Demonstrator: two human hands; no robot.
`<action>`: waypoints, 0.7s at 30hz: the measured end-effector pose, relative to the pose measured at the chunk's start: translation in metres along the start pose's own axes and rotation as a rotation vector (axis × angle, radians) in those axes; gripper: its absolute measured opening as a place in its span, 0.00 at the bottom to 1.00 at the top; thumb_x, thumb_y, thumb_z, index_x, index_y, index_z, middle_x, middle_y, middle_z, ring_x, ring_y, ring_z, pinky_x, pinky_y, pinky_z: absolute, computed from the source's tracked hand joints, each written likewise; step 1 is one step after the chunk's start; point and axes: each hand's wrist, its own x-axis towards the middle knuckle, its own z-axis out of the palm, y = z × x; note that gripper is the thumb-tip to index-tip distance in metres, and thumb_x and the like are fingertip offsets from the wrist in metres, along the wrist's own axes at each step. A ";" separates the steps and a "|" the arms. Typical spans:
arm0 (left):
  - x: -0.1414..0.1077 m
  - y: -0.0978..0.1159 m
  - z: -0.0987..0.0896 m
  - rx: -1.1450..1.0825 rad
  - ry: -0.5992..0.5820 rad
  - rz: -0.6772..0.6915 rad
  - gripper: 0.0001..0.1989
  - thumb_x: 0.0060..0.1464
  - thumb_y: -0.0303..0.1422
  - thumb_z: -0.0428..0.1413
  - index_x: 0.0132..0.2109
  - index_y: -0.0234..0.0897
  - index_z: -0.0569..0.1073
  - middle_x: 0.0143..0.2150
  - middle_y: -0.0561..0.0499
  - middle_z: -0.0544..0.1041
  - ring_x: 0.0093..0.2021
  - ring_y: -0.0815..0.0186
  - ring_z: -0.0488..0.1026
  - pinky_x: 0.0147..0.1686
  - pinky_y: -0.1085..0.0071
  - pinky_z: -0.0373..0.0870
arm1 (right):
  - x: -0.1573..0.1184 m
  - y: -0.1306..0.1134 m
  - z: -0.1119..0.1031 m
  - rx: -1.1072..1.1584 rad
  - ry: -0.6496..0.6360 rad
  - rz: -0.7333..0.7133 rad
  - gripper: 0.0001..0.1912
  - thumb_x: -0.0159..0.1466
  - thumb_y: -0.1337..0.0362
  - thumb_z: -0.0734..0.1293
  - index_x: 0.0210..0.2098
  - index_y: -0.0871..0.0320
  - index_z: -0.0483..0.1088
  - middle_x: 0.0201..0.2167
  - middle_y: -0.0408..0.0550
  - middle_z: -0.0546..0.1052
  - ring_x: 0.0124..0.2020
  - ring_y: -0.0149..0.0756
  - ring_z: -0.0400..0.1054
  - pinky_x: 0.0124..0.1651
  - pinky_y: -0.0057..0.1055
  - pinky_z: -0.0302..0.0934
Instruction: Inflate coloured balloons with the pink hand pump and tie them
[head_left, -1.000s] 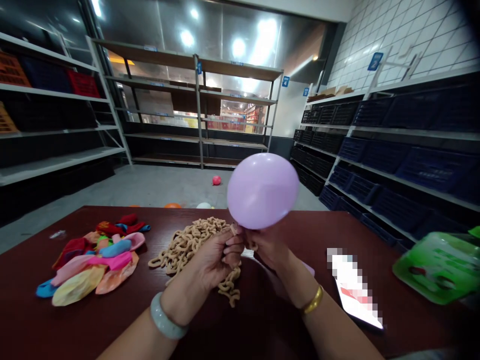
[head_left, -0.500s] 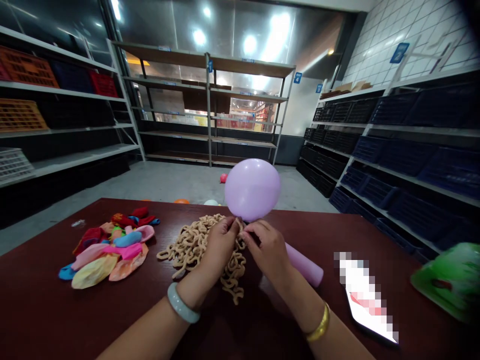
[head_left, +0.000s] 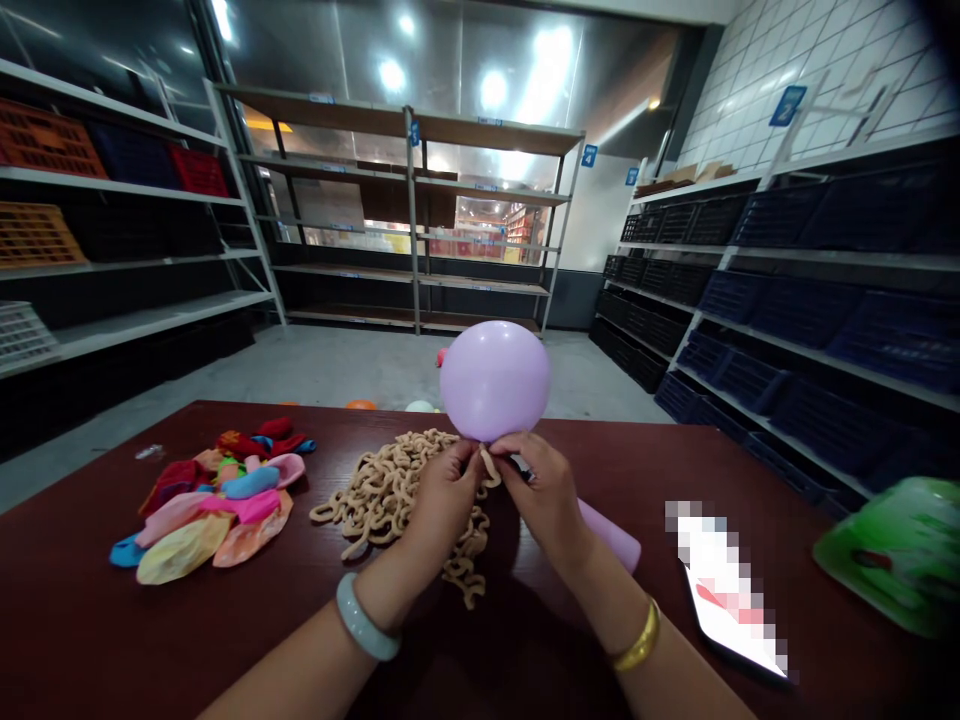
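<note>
Glossy lilac balloon point(head_left: 495, 380) bulging, my left hand point(head_left: 445, 492) and right hand point(head_left: 547, 490) pinching its base, dark-red tabletop point(head_left: 637, 465) gleaming, shelves point(head_left: 412, 215) standing beyond

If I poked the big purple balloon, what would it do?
The purple balloon looks puffed up, so it's probably very light. Its smooth skin seems stretched, so something sharp might pop it. Being round, it could roll if let go.

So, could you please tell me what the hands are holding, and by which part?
The left hand and right hand pinch the purple balloon at its lower, neck end; a tan loop sits between them.
</note>
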 end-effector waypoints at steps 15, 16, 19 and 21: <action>-0.004 0.006 -0.004 0.346 0.045 0.221 0.08 0.56 0.32 0.52 0.29 0.39 0.72 0.26 0.52 0.70 0.27 0.65 0.64 0.30 0.72 0.54 | -0.001 -0.003 0.000 -0.062 -0.011 0.215 0.03 0.60 0.69 0.67 0.32 0.55 0.72 0.31 0.44 0.75 0.35 0.36 0.68 0.40 0.32 0.61; -0.004 0.006 -0.004 0.344 0.054 0.221 0.09 0.55 0.31 0.53 0.28 0.39 0.72 0.25 0.52 0.70 0.27 0.65 0.63 0.30 0.72 0.53 | -0.001 -0.002 0.000 -0.072 -0.026 0.221 0.03 0.60 0.68 0.67 0.32 0.55 0.72 0.31 0.45 0.75 0.34 0.36 0.68 0.40 0.32 0.61; -0.004 0.006 -0.004 0.325 0.060 0.209 0.08 0.54 0.31 0.54 0.27 0.40 0.72 0.25 0.51 0.70 0.27 0.64 0.63 0.30 0.71 0.53 | 0.001 -0.002 0.000 -0.099 -0.062 0.224 0.04 0.60 0.68 0.66 0.29 0.56 0.71 0.29 0.44 0.74 0.33 0.36 0.67 0.39 0.31 0.60; -0.003 0.006 -0.004 0.315 0.049 0.199 0.08 0.54 0.31 0.54 0.28 0.40 0.72 0.26 0.51 0.71 0.28 0.64 0.64 0.31 0.71 0.54 | 0.002 -0.003 0.001 -0.128 -0.073 0.213 0.05 0.61 0.68 0.65 0.28 0.56 0.69 0.29 0.44 0.73 0.32 0.35 0.67 0.37 0.30 0.60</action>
